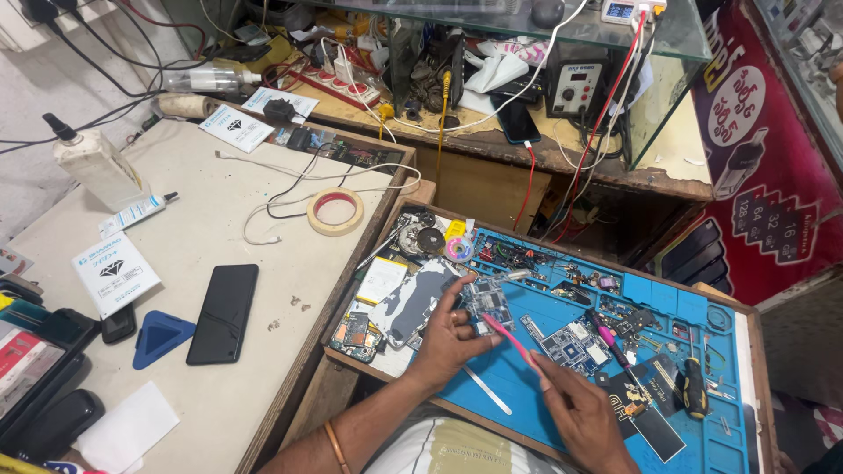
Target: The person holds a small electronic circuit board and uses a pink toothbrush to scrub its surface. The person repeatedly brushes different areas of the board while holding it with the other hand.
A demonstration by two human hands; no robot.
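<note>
My left hand (pixel 450 338) holds a small phone circuit board (pixel 488 301) over the blue repair mat (pixel 667 303), pinching it between thumb and fingers. My right hand (pixel 580 412) grips a pink-handled brush (pixel 514 341) whose tip reaches the lower edge of the board. An opened phone body (pixel 420 297) with a grey back lies just left of the board. A flat metal tool (pixel 486 389) rests on the mat between my two wrists.
Loose boards (pixel 575 344), screwdrivers (pixel 694 386) and small parts litter the mat. On the white table to the left lie a black phone (pixel 223 313), a blue triangular pick (pixel 160 336), a tape roll (pixel 335 211), cables and a bottle (pixel 95 167). A soldering station (pixel 575 83) stands behind.
</note>
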